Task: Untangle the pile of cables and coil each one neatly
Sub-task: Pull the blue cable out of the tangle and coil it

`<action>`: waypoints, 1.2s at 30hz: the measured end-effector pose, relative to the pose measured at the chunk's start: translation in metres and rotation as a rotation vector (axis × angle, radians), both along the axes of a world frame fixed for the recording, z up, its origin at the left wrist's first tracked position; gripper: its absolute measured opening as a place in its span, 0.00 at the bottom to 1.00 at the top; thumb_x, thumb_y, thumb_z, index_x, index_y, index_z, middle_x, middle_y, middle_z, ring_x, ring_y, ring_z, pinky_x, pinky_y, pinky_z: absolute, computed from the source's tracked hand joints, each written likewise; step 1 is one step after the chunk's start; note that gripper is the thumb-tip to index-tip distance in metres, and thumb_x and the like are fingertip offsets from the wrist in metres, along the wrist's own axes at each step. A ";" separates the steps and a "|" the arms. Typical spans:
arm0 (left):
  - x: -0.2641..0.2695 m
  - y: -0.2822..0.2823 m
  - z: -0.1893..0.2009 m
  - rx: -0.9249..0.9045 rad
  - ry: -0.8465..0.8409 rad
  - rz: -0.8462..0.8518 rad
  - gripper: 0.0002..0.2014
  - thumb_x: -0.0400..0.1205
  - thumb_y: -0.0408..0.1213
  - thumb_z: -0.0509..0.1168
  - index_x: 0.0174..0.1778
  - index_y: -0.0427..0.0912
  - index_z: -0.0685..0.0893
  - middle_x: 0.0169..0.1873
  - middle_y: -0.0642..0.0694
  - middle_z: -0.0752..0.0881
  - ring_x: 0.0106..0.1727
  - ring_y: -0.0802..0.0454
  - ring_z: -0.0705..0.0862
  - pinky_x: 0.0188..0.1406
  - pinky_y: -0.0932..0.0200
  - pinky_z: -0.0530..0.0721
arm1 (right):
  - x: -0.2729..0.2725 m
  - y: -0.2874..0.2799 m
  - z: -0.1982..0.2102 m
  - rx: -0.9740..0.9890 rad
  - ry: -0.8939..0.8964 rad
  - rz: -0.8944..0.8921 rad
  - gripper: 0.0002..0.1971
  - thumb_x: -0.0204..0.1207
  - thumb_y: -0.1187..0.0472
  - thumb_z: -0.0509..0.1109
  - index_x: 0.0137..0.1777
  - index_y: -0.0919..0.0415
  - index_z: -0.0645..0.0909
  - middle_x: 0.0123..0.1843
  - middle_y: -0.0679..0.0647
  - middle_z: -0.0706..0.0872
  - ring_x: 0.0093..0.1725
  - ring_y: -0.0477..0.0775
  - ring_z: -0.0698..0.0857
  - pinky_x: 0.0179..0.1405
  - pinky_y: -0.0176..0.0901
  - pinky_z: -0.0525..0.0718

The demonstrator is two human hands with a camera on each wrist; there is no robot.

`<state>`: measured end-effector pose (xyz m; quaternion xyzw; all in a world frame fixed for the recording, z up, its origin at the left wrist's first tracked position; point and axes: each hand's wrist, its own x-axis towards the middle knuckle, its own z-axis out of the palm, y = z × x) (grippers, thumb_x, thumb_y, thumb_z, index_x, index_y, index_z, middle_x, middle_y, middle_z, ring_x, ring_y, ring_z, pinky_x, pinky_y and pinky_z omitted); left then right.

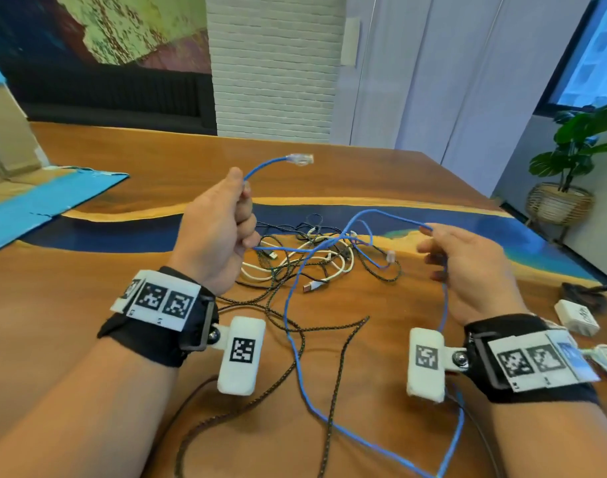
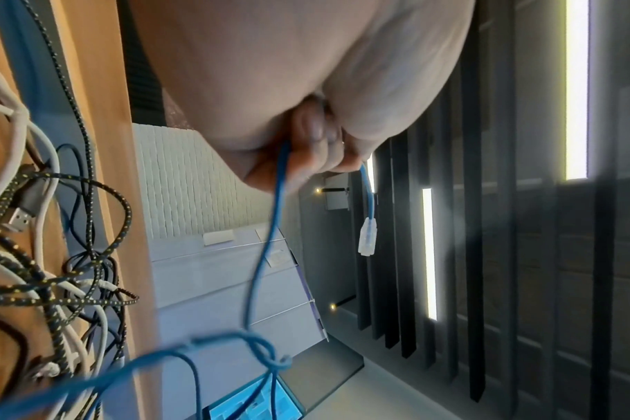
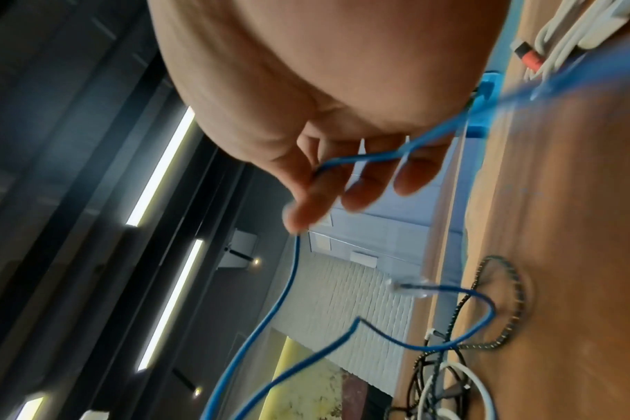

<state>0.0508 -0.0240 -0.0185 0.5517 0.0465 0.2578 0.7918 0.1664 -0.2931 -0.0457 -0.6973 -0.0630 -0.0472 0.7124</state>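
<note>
the left hand (image 1: pixel 219 229) is raised above the table (image 1: pixel 122 257), its fingers curled round the blue cable (image 1: pixel 295 357) close to one end; a short length arcs out of the fist toward 1 o'clock and ends in a clear plug (image 1: pixel 300 159). in the left wrist view that plug (image 2: pixel 368 237) hangs free below the curled fingers (image 2: pixel 308 130) and the cable (image 2: pixel 270 227) runs down to a knot-like twist. the right hand (image 1: pixel 467 267) is at 3 o'clock of the left one, fingers loosely spread, with the blue cable draped over the index fingertip and trailing past the palm; in the right wrist view it (image 3: pixel 364 159) lies across straight fingers (image 3: pixel 360 187). between the 2 hands, at 12 o'clock of the wrists, the tangled pile (image 1: pixel 316 257) of white, black and braided cables lies on the table, and the blue cable loops through it. a white charger (image 1: pixel 576 317) sits at 3 o'clock near the table edge
</note>
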 end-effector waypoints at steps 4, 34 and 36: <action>0.003 -0.001 -0.004 0.113 0.017 0.054 0.16 0.94 0.45 0.50 0.42 0.46 0.74 0.26 0.53 0.64 0.25 0.54 0.61 0.27 0.59 0.66 | -0.008 0.014 -0.002 -0.014 -0.035 0.161 0.12 0.88 0.69 0.62 0.53 0.59 0.87 0.35 0.51 0.91 0.33 0.48 0.84 0.37 0.40 0.82; 0.002 -0.026 -0.022 0.473 0.237 -0.239 0.11 0.88 0.40 0.66 0.46 0.42 0.91 0.26 0.49 0.75 0.21 0.55 0.63 0.20 0.60 0.57 | -0.027 0.011 0.016 0.461 0.119 0.352 0.18 0.79 0.75 0.46 0.38 0.57 0.72 0.47 0.57 0.94 0.33 0.57 0.90 0.33 0.45 0.88; 0.007 -0.013 -0.020 0.270 0.218 -0.159 0.13 0.88 0.41 0.65 0.44 0.42 0.91 0.25 0.50 0.64 0.22 0.56 0.58 0.21 0.58 0.52 | -0.018 0.003 0.014 0.531 0.148 0.236 0.18 0.77 0.75 0.46 0.36 0.55 0.69 0.36 0.52 0.89 0.21 0.50 0.76 0.25 0.38 0.75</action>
